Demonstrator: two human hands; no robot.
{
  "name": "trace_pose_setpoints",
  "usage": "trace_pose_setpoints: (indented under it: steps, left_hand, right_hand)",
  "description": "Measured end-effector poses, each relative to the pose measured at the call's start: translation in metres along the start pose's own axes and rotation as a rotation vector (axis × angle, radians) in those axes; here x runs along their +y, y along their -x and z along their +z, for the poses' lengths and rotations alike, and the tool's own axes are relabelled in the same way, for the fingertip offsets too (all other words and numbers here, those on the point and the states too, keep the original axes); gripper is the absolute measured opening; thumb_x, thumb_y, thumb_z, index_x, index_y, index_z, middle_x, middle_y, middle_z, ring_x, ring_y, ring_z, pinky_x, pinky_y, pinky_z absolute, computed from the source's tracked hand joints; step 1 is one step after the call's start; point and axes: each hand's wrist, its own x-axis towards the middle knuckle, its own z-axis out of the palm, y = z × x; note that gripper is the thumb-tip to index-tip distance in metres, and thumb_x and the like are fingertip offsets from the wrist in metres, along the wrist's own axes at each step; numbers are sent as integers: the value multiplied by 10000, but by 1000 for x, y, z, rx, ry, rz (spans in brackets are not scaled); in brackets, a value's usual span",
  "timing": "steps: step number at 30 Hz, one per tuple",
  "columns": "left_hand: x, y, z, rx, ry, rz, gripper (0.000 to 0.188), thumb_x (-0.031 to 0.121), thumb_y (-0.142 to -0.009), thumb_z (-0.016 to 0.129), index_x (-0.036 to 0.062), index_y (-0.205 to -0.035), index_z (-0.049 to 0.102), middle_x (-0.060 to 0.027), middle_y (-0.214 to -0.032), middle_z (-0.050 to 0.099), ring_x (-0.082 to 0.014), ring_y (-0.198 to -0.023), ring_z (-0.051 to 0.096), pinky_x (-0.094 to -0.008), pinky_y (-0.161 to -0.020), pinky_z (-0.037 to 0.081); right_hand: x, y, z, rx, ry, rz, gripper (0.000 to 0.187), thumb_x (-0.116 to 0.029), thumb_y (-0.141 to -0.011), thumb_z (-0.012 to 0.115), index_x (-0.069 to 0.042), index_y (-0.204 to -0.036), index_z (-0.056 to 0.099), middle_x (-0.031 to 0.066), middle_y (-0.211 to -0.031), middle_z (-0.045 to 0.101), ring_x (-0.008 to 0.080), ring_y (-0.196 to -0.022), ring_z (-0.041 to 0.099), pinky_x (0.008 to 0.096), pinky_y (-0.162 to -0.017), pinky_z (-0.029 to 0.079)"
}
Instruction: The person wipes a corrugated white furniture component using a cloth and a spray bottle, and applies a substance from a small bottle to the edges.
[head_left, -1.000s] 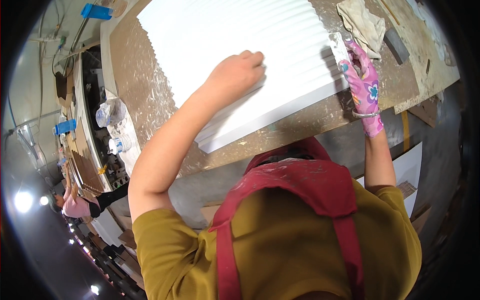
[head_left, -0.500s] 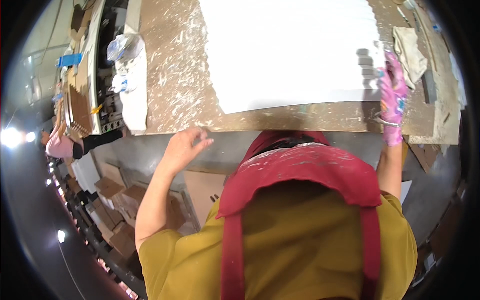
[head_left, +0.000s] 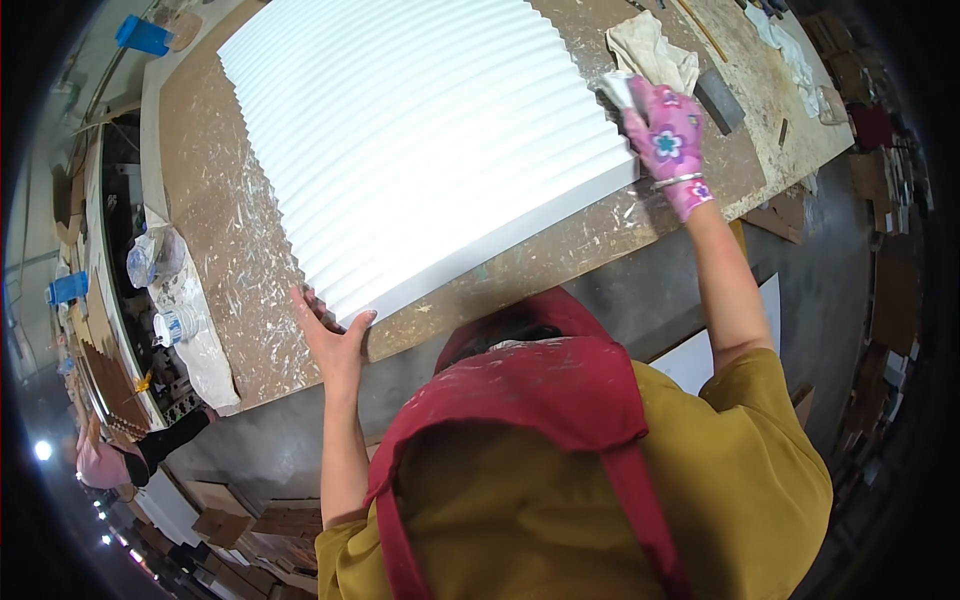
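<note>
A large white ribbed panel (head_left: pixel 420 140) lies on a paint-spattered chipboard worktable (head_left: pixel 215 230). My bare left hand (head_left: pixel 335 335) rests at the panel's near-left corner. Its fingers are spread, with the thumb against the front edge. My right hand (head_left: pixel 665 140) wears a pink flowered glove. It presses a small pale pad (head_left: pixel 615 90) against the panel's right edge near the corner. A mustard shirt and red apron fill the lower part of the view.
A crumpled cloth (head_left: pixel 650 50) and a grey block (head_left: pixel 718 100) lie on the table right of the panel. A blue object (head_left: pixel 140 35) sits far left. Plastic-wrapped containers (head_left: pixel 155 255) line the left shelf. Another person's sleeve and pink glove (head_left: pixel 110 460) show lower left, with cardboard pieces on the floor nearby.
My left hand left the panel's top, dropped below the table edge, and has come back up to the panel's near-left corner. My right hand stays at the right edge.
</note>
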Motion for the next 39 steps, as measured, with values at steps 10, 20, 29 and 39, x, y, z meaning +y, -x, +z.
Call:
trace_pose_setpoints:
  steps: [10,20,29,39]
  left_hand:
    - [-15,0,1,53,82,7,1127,86,-647,840,-11,-1498,107,-138,-1360,405,-229,-1125,435,-325,-966,394]
    - [-11,5,1,120,62,-10,1119,127,-630,870,-13,-1489,166,-125,-1298,472,-176,-1039,468,-266,-879,416]
    - [-21,-4,-14,-34,229,67,1068,-38,-666,795,-56,-1480,104,-99,-1190,501,-154,-970,514,-246,-778,465]
    - [-26,-23,-57,-158,273,63,981,39,-746,774,-27,-1486,134,-111,-1237,513,-160,-944,553,-277,-746,496]
  right_hand:
    - [16,-6,8,173,-354,-186,363,-213,-841,610,-86,-1180,623,123,-921,674,282,-808,640,424,-737,502]
    - [-303,14,-40,-132,-839,-1000,488,-243,-863,582,-186,-1338,489,-32,-910,614,139,-840,592,460,-1016,417]
    - [-366,2,-50,264,-681,-1147,221,-215,-864,566,-170,-1079,591,24,-794,609,190,-751,620,405,-997,445]
    - [-380,-33,-53,-363,-886,-556,573,-359,-831,674,-138,-1328,495,106,-1023,625,163,-768,622,350,-796,533]
